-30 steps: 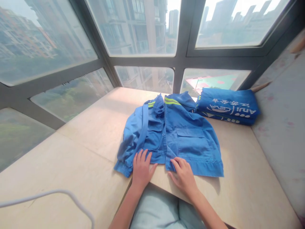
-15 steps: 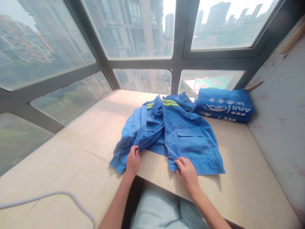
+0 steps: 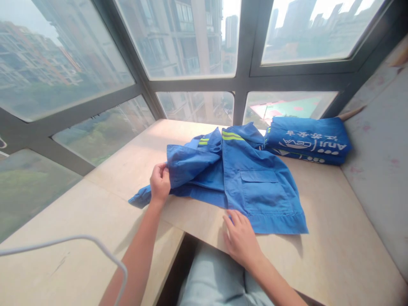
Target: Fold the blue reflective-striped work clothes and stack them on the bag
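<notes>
A blue jacket (image 3: 264, 195) with yellow-green shoulder stripes lies spread on the pale tabletop, its chest or side pocket flap showing on the right half. My left hand (image 3: 160, 182) is closed on the edge of the jacket's left front panel, which is lifted and folded toward the left. Below that hand a sleeve end (image 3: 140, 197) pokes out onto the table. My right hand (image 3: 240, 236) rests at the lower inner corner of the right front panel, fingers loosely bent and apart, covering that corner.
Folded blue garments (image 3: 307, 140) with white lettering are stacked at the back right, beside the wall (image 3: 379, 170). A white cable (image 3: 73, 238) loops over the near left. Windows with grey frames (image 3: 244, 85) border the table (image 3: 111, 195).
My left hand has moved up and left, raising the left front panel's edge and swinging the sleeve end left. My right hand has shifted slightly left over the jacket corner.
</notes>
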